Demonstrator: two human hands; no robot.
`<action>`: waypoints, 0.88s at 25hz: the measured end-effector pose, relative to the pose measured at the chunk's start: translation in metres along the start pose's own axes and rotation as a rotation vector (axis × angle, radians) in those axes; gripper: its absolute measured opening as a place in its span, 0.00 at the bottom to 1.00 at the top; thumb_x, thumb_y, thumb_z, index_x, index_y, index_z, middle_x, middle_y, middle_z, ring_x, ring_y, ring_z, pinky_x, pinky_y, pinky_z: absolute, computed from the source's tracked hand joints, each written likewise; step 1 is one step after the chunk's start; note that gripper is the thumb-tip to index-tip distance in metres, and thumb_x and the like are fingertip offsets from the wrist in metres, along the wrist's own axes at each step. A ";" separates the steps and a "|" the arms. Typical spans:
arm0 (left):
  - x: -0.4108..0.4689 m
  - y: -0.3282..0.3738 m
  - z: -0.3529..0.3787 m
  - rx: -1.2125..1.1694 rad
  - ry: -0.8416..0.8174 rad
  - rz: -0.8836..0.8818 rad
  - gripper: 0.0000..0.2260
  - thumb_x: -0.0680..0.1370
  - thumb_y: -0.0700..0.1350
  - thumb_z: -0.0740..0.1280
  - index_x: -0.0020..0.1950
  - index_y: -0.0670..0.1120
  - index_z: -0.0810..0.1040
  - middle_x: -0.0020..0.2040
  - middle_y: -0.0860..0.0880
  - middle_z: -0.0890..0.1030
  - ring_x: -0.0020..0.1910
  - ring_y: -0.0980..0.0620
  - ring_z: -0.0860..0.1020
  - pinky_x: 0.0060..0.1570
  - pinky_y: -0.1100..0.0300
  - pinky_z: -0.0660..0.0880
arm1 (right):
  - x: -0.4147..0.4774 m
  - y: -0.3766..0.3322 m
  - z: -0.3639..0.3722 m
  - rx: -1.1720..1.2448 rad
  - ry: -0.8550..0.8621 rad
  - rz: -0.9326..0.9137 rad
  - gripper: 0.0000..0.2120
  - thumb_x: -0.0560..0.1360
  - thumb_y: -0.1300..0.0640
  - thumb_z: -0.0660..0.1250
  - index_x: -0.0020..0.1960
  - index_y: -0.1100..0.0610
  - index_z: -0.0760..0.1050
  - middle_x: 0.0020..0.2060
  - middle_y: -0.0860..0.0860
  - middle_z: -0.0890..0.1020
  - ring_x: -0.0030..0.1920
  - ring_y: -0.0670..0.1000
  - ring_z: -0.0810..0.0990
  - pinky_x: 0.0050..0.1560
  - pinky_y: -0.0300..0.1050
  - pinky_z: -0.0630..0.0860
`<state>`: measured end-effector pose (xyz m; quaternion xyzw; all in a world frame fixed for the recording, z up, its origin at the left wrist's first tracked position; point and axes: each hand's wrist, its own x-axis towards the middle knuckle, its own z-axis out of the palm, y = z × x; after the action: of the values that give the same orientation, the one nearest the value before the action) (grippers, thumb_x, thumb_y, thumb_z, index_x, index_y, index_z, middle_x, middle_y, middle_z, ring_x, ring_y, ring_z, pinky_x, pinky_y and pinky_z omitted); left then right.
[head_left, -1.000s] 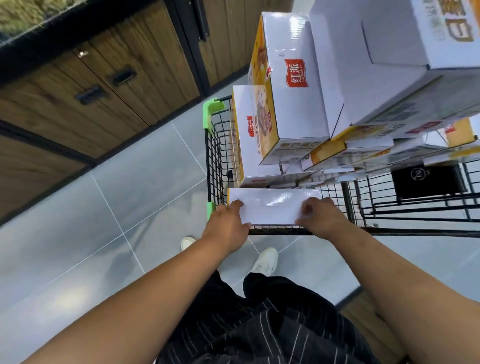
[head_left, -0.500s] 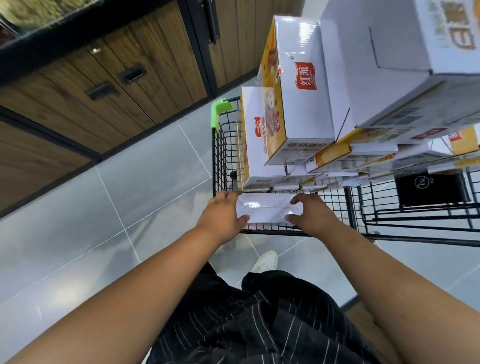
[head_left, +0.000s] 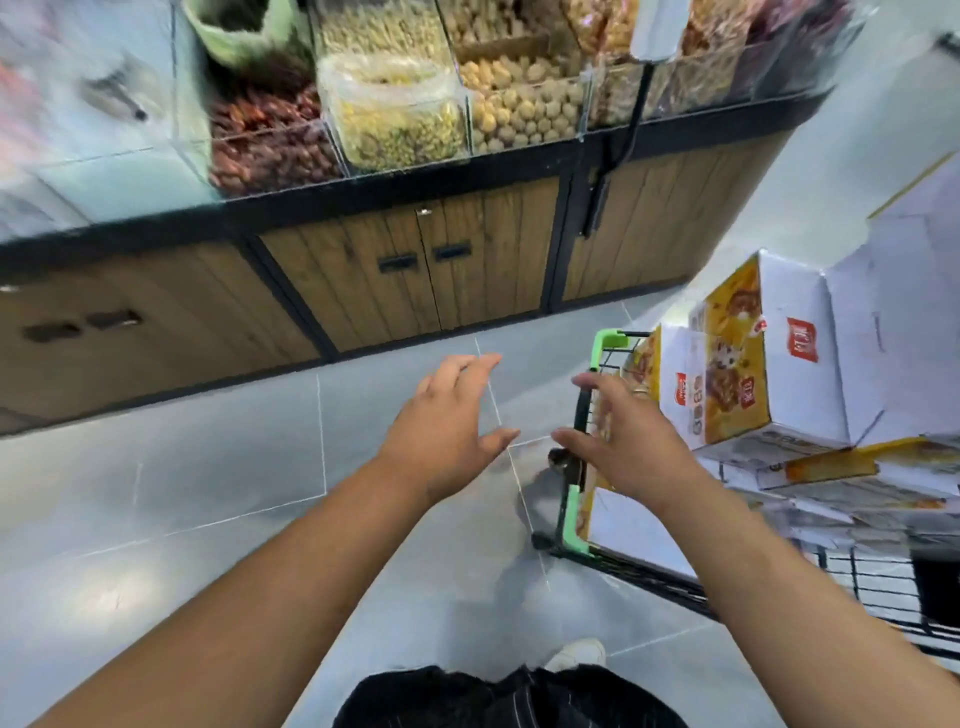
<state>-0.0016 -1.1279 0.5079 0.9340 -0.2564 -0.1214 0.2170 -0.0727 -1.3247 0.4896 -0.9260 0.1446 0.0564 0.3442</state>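
Now that they have let go of the flat white box gripped at the cart's near edge a moment ago, the left hand (head_left: 447, 421) and right hand (head_left: 623, 441) hang empty with fingers spread, the right just over the cart (head_left: 571, 519) corner, the left above bare floor (head_left: 234, 467). That box seems left among the stacked boxes (head_left: 800, 374) in the cart, so loading looks finished. Ahead, across grey tiles, a wooden counter (head_left: 395, 270) carries clear bins (head_left: 405, 119) of nuts.
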 end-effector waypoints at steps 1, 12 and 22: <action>-0.007 -0.013 -0.023 -0.016 0.040 -0.018 0.33 0.76 0.57 0.67 0.77 0.54 0.56 0.74 0.52 0.62 0.71 0.49 0.64 0.69 0.54 0.64 | 0.005 -0.025 0.002 -0.001 0.009 -0.031 0.30 0.71 0.42 0.72 0.69 0.44 0.65 0.67 0.50 0.71 0.65 0.53 0.72 0.60 0.48 0.71; -0.165 -0.216 -0.249 -0.063 0.520 -0.333 0.36 0.75 0.58 0.69 0.77 0.58 0.53 0.76 0.55 0.60 0.74 0.52 0.61 0.71 0.50 0.63 | 0.020 -0.351 0.101 0.050 -0.066 -0.478 0.39 0.69 0.40 0.72 0.74 0.38 0.55 0.74 0.43 0.60 0.70 0.46 0.67 0.62 0.45 0.70; -0.241 -0.378 -0.339 -0.097 0.821 -0.698 0.36 0.74 0.59 0.69 0.77 0.57 0.55 0.76 0.54 0.61 0.73 0.51 0.62 0.69 0.50 0.65 | 0.091 -0.563 0.215 0.010 -0.278 -0.758 0.41 0.68 0.38 0.72 0.74 0.37 0.53 0.75 0.43 0.58 0.72 0.46 0.63 0.69 0.48 0.65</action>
<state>0.0717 -0.5907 0.6557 0.9233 0.1809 0.1768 0.2889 0.1854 -0.7990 0.6580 -0.8954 -0.2550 0.0495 0.3615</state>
